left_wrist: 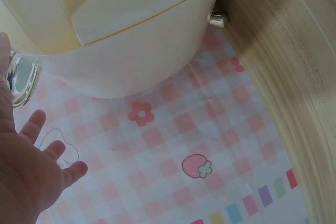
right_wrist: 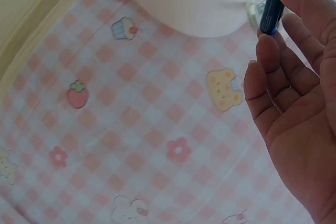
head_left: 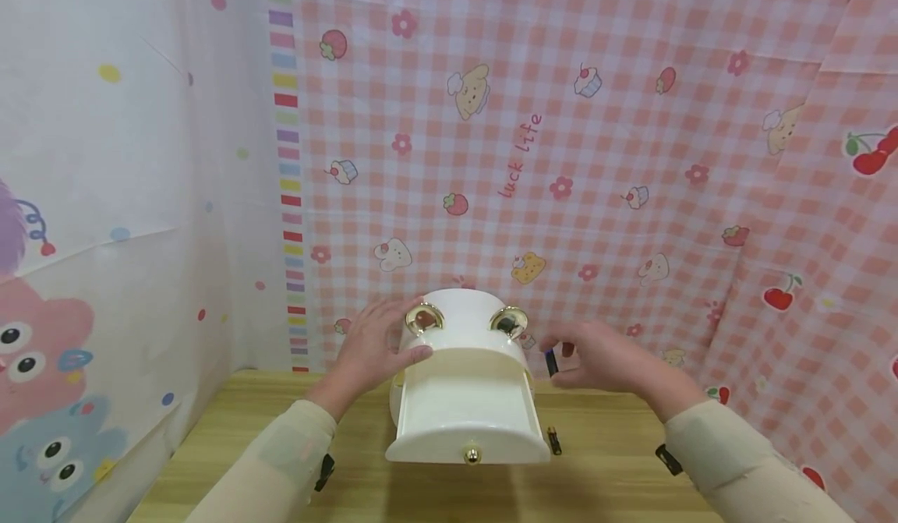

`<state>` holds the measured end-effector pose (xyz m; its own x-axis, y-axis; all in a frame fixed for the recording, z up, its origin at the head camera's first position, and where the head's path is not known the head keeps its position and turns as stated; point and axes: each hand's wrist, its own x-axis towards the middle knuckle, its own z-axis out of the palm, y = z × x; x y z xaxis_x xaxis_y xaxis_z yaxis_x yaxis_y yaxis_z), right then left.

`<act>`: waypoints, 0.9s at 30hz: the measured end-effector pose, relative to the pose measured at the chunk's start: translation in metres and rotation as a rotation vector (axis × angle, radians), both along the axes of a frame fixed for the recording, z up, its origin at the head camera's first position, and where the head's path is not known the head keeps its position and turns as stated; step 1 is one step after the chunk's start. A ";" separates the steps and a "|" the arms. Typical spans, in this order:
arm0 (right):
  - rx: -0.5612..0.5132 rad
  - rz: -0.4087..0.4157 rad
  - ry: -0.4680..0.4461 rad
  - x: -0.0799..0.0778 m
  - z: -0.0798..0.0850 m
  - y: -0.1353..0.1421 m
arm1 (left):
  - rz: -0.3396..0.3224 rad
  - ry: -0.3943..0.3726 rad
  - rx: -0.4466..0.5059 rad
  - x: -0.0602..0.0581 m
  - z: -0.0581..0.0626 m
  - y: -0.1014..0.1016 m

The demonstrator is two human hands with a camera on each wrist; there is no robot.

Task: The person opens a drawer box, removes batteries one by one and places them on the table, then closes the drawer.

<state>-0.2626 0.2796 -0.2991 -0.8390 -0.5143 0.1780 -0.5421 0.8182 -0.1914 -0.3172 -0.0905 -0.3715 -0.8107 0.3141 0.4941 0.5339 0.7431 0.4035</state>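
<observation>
A white rounded box (head_left: 466,316) with two gold-rimmed eye shapes stands on the table, its drawer (head_left: 428,449) pulled out toward me. My left hand (head_left: 372,344) rests against the box's upper left side beside the left eye, thumb over the top's front edge. In the left wrist view, several fingers (left_wrist: 55,150) stand loosely extended past the box. Between thumb and fingertips my right hand (head_left: 596,355) pinches a blue battery (right_wrist: 272,9), held apart from the box on its right side. Another battery (head_left: 554,440), black and gold, lies right of the drawer front.
The wooden table (head_left: 610,468) meets a pink checked cloth (head_left: 421,234) hanging right behind the box. A white patterned cloth (head_left: 126,196) hangs at the left. A gold knob (head_left: 472,454) sticks out from the drawer front.
</observation>
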 end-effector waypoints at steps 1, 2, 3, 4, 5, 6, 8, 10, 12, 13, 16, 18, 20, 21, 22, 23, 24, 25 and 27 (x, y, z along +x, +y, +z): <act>-0.003 -0.015 -0.005 0.000 -0.001 0.003 | 0.000 0.000 0.000 0.000 0.000 0.000; -0.008 -0.024 -0.013 -0.001 -0.002 0.006 | 0.000 -0.001 0.001 -0.001 -0.001 0.000; -0.013 -0.036 -0.022 -0.002 -0.004 0.008 | 0.000 -0.003 0.002 -0.001 -0.001 0.000; -0.016 -0.045 -0.026 -0.003 -0.005 0.011 | 0.000 -0.005 0.005 -0.001 -0.001 0.000; -0.019 -0.052 -0.030 -0.004 -0.007 0.014 | 0.001 -0.006 0.006 -0.001 -0.001 -0.001; -0.024 -0.058 -0.032 -0.004 -0.009 0.017 | 0.000 -0.007 0.009 -0.001 -0.001 -0.001; -0.034 -0.068 -0.035 -0.006 -0.012 0.022 | -0.004 -0.004 0.013 -0.001 -0.001 -0.001; -0.042 -0.075 -0.037 -0.008 -0.016 0.027 | -0.011 -0.002 0.018 -0.001 0.000 -0.001; -0.051 -0.089 -0.049 -0.010 -0.019 0.032 | -0.016 0.001 0.020 -0.002 -0.001 -0.001; -0.054 -0.095 -0.057 -0.011 -0.020 0.034 | -0.018 0.003 0.019 -0.002 -0.001 -0.001; -0.059 -0.126 -0.088 -0.013 -0.026 0.039 | -0.016 0.001 0.020 -0.002 -0.001 -0.001; -0.060 -0.150 -0.103 -0.013 -0.030 0.042 | -0.016 0.003 0.020 -0.002 -0.001 -0.001; -0.060 -0.170 -0.112 -0.014 -0.035 0.044 | -0.016 0.001 0.025 -0.002 -0.001 -0.001; -0.058 -0.177 -0.112 -0.014 -0.037 0.045 | -0.016 0.001 0.024 -0.002 -0.001 -0.001; -0.054 -0.177 -0.110 -0.014 -0.040 0.047 | -0.019 0.004 0.024 -0.002 -0.001 -0.001; -0.049 -0.178 -0.108 -0.015 -0.042 0.047 | -0.020 0.007 0.021 -0.002 -0.001 -0.001; -0.042 -0.179 -0.110 -0.015 -0.045 0.048 | -0.021 0.006 0.021 -0.002 -0.001 -0.002; -0.037 -0.182 -0.113 -0.016 -0.047 0.049 | -0.021 0.007 0.020 -0.002 -0.001 -0.002; -0.029 -0.187 -0.126 -0.016 -0.052 0.050 | -0.022 0.009 0.019 -0.002 -0.002 -0.002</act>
